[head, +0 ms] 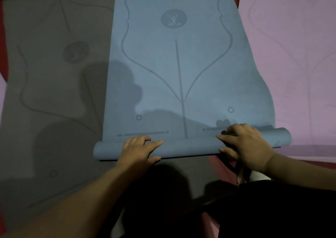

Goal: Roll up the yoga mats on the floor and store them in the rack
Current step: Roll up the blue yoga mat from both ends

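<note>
1. Left hand (140,149) clamps the left part of the roll (190,146), fingers curled over its top and thumb on the near side. At far left a grey mat (45,77) lies flat on the red floor (4,55), and the roll's left end appears to sit on it. That overlap is a likely snag: the blue edge could drag or ruck the grey mat as the roll turns forward.
2. Centre frame, the blue mat (178,70) stretches flat away from the person, with only its near end wound up. The roll looks thin and somewhat loose. A slack core would probably yield a fat, springy bundle that unwinds when lifted.
3. Right hand (245,143) grips the right part of the roll, fingers hooked over the top and thumb in front. This end sits slightly further ahead than the left, though the wide lens may exaggerate it. If one hand pushes faster than the other, the mat is likely to wind askew and telescope into a cone with ragged ends.
4. At right, a pink mat (300,55) lies flat, and the roll's right end seems to rest on its edge, so the same dragging risk applies there.
5. No rack is in view, and a crooked or loose roll may fit it poorly.
</note>
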`<state>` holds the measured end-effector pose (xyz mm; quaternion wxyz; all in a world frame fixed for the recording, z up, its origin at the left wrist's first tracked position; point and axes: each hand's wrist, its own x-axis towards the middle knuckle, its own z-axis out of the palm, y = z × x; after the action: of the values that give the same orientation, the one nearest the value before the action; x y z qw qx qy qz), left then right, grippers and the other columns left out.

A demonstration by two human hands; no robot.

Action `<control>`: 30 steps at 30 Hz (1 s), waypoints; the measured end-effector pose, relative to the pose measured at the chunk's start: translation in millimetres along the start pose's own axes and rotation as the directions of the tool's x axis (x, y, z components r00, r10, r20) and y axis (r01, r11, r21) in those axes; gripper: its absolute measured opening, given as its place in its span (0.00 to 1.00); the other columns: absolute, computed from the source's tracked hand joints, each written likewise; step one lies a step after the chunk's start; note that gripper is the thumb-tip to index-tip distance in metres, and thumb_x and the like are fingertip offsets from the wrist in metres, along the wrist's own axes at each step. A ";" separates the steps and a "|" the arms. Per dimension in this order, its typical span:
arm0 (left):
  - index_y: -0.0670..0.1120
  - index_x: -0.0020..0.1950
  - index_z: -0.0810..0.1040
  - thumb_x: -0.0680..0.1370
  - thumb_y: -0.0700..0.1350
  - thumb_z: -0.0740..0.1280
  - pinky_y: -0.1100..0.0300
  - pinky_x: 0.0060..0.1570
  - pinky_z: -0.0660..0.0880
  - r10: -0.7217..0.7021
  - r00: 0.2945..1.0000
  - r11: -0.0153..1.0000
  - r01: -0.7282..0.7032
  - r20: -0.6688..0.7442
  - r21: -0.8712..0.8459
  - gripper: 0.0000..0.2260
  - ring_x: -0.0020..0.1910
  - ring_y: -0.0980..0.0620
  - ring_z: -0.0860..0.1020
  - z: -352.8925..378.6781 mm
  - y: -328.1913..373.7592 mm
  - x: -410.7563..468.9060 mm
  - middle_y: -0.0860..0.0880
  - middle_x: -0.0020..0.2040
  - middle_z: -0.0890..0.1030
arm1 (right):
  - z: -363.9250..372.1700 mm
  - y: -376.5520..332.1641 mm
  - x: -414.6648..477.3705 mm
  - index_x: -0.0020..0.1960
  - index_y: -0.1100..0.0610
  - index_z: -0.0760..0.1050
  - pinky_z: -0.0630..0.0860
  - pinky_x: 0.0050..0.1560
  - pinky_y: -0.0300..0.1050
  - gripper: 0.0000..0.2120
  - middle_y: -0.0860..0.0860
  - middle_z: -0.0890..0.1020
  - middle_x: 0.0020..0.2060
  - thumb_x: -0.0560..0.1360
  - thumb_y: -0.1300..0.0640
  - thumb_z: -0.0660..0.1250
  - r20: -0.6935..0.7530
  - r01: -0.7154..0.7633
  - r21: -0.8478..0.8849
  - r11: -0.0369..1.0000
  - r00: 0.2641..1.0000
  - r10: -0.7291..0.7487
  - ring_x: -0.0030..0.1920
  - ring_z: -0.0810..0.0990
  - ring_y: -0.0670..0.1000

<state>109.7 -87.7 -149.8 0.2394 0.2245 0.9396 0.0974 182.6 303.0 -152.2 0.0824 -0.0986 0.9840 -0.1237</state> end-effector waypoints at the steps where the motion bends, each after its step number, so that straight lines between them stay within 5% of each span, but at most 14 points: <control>1: 0.63 0.75 0.70 0.72 0.71 0.55 0.51 0.69 0.60 -0.027 1.000 1.000 0.027 0.009 0.001 0.32 0.68 0.48 0.69 -2.3 2.4 0.1 0.52 0.67 0.72 | -0.2 -4.3 -3.3 0.65 0.45 0.81 0.74 0.51 0.52 0.25 0.48 0.77 0.52 0.76 0.34 0.60 -0.018 0.017 -0.048 0.999 1.000 -0.018 0.51 0.76 0.55; 7: 0.67 0.77 0.64 0.77 0.70 0.52 0.52 0.58 0.59 -0.081 0.997 0.981 0.078 0.006 0.177 0.28 0.63 0.51 0.66 -8.7 11.2 -0.6 0.56 0.62 0.70 | 4.5 -10.8 -7.9 0.65 0.50 0.80 0.78 0.45 0.54 0.26 0.52 0.81 0.49 0.70 0.43 0.78 -0.068 0.017 -0.099 0.995 0.997 -0.024 0.45 0.80 0.59; 12: 0.64 0.75 0.69 0.76 0.67 0.51 0.49 0.55 0.67 -0.072 0.991 0.986 0.088 -0.112 0.143 0.29 0.56 0.47 0.75 -4.3 12.5 -0.6 0.54 0.55 0.80 | 3.4 -3.1 1.5 0.63 0.51 0.82 0.81 0.45 0.54 0.22 0.52 0.83 0.48 0.72 0.48 0.78 -0.068 0.059 -0.039 0.997 0.996 -0.062 0.43 0.83 0.60; 15: 0.60 0.72 0.74 0.77 0.64 0.56 0.48 0.52 0.72 -0.010 0.971 0.992 0.040 -0.239 0.121 0.25 0.48 0.46 0.78 8.8 8.1 -0.3 0.53 0.48 0.82 | 4.5 5.6 6.7 0.66 0.48 0.81 0.80 0.49 0.53 0.22 0.50 0.82 0.50 0.76 0.39 0.69 -0.005 0.049 0.019 0.999 0.999 -0.049 0.46 0.81 0.57; 18: 0.59 0.72 0.75 0.78 0.63 0.57 0.47 0.56 0.71 0.024 0.971 0.999 -0.013 -0.237 0.049 0.24 0.51 0.46 0.79 11.1 -1.6 3.8 0.53 0.52 0.82 | 2.0 13.0 14.4 0.70 0.43 0.78 0.76 0.58 0.53 0.28 0.47 0.79 0.54 0.76 0.31 0.58 0.100 -0.027 0.097 0.995 0.995 0.017 0.52 0.77 0.55; 22: 0.64 0.74 0.71 0.77 0.70 0.52 0.49 0.63 0.67 0.035 0.993 0.995 -0.025 -0.114 0.092 0.28 0.61 0.48 0.76 2.9 -9.1 9.2 0.55 0.60 0.79 | -3.8 16.9 24.9 0.71 0.42 0.76 0.71 0.64 0.50 0.25 0.48 0.78 0.57 0.77 0.36 0.68 0.178 -0.052 0.149 0.987 0.984 0.025 0.57 0.75 0.54; 27: 0.67 0.75 0.67 0.74 0.73 0.45 0.53 0.62 0.62 0.005 0.998 0.997 0.000 -0.061 0.072 0.32 0.59 0.51 0.72 -14.2 -5.0 18.2 0.58 0.56 0.75 | 3.9 0.7 8.1 0.65 0.47 0.82 0.74 0.53 0.52 0.24 0.52 0.78 0.52 0.77 0.36 0.61 -0.137 -0.067 0.067 0.996 0.988 0.076 0.50 0.75 0.58; 30: 0.68 0.76 0.65 0.73 0.73 0.42 0.54 0.63 0.61 0.000 1.000 0.999 0.001 -0.009 0.032 0.33 0.59 0.53 0.70 -20.6 -5.8 22.7 0.60 0.54 0.71 | 11.7 -6.9 -3.8 0.67 0.49 0.80 0.74 0.54 0.55 0.26 0.54 0.78 0.54 0.76 0.36 0.62 -0.145 -0.087 0.028 0.996 0.985 0.090 0.51 0.75 0.59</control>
<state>79.5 -83.8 -142.8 0.2315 0.2276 0.9422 0.0833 189.7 294.6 -161.0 0.0166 -0.0444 0.9894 -0.1376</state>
